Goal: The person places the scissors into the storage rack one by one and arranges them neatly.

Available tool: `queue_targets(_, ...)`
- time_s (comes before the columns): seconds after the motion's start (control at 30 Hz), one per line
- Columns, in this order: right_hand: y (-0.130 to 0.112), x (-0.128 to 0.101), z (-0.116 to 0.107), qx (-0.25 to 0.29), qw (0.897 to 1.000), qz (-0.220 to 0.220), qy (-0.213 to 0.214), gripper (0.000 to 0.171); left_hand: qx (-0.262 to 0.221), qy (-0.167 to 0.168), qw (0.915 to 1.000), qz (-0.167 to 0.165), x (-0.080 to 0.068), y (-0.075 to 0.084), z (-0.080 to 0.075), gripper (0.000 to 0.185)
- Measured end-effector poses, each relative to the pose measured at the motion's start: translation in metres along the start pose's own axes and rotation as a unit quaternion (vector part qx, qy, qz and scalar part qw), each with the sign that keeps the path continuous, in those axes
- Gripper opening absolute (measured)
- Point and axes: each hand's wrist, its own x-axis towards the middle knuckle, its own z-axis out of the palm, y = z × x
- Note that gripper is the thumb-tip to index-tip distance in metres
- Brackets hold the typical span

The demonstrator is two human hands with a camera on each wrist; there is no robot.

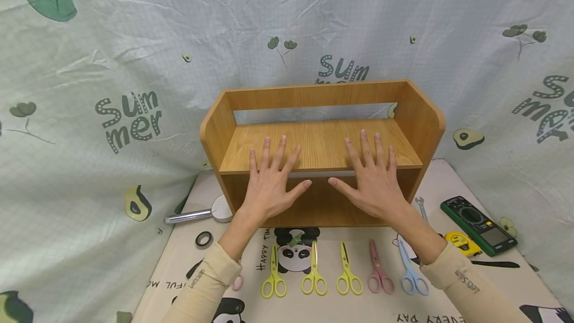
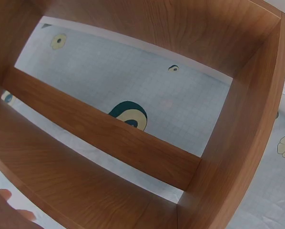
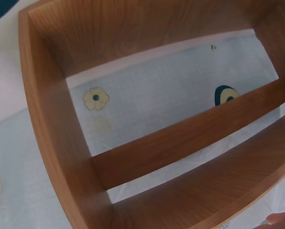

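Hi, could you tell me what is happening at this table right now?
A person holds both hands flat and spread, fingers straight, over the wooden shelf: the left hand and right hand are at its upper board and grip nothing. In front of the shelf, a row of scissors lies on the panda mat: three yellow, one pink, one blue. A multimeter and tape measure lie to the right.

Looked like a makeshift home hobby setup, not a real workshop. A wooden shelf (image 1: 320,148) sat on a cartoon panda mat (image 1: 296,255), with a printed "Summer" avocado sheet (image 1: 130,118) hung behind it as a backdrop. In front of the shelf lay a row of kids' craft scissors (image 1: 345,275); to its right were a multimeter (image 1: 477,224) and a tape measure (image 1: 463,242).
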Motion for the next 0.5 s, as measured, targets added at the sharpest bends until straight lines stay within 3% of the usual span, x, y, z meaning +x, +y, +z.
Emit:
queue_targets(0.2, -0.002, -0.002, 0.0, -0.002, 1.0, 0.0, -0.008, 0.103, -0.005, 0.003, 1.0, 0.003, -0.001, 0.001, 0.002, 0.088)
queue_targets(0.3, -0.005, -0.004, 0.0, 0.006, 1.0, -0.006, 0.003, 0.101, -0.017, 0.037, 0.9991, 0.008, -0.006, -0.004, 0.004, 0.091)
queue_targets(0.4, -0.012, -0.009, 0.003, 0.044, 0.997, -0.039, 0.041, 0.096, -0.039, 0.13, 0.9906, 0.011, -0.014, -0.02, 0.004, 0.1)
queue_targets(0.5, -0.03, -0.017, 0.01, 0.112, 0.987, -0.089, 0.074, 0.086, -0.101, 0.247, 0.9636, -0.005, -0.028, -0.044, 0.007, 0.113)
